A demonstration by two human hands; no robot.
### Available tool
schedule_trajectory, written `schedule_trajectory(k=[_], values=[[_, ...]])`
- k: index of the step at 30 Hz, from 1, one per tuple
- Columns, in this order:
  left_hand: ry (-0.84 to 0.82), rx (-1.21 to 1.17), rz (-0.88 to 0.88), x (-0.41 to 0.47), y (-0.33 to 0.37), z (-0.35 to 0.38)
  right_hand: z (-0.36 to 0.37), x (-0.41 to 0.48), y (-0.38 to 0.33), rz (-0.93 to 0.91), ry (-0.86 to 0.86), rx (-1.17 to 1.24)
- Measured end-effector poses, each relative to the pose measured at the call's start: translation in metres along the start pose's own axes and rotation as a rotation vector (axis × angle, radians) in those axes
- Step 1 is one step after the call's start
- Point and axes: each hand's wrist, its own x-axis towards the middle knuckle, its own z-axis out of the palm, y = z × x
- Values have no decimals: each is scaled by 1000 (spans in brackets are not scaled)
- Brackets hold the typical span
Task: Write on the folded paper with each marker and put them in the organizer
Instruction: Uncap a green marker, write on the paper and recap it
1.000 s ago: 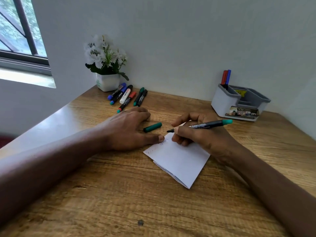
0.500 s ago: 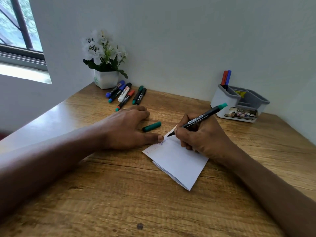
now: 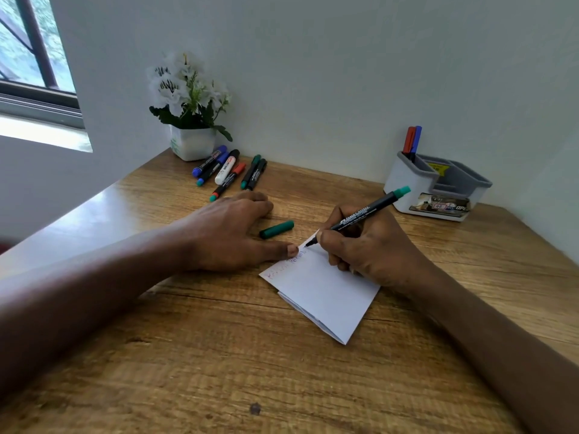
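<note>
We find the right hand (image 3: 372,245) pinching the green marker (image 3: 365,213), tip on the folded paper (image 3: 326,292) at centre; the left hand (image 3: 225,233) lies flat, thumb pinning its edge. Organizer (image 3: 435,186) far right.

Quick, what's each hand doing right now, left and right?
Left hand: open, flat on the table, thumb tip at the folded paper edge.
Right hand: gripping the green marker, tip on the paper.

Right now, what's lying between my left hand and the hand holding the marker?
A loose green cap lies on the desk between the left hand and the right hand holding the marker, beyond the folded paper; head view.
</note>
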Motion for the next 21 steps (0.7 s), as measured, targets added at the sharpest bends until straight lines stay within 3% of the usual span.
schedule_trajectory(k=[21], values=[[-6,-1,8,-2,2,-1,0,-1,1,6,56,-11]])
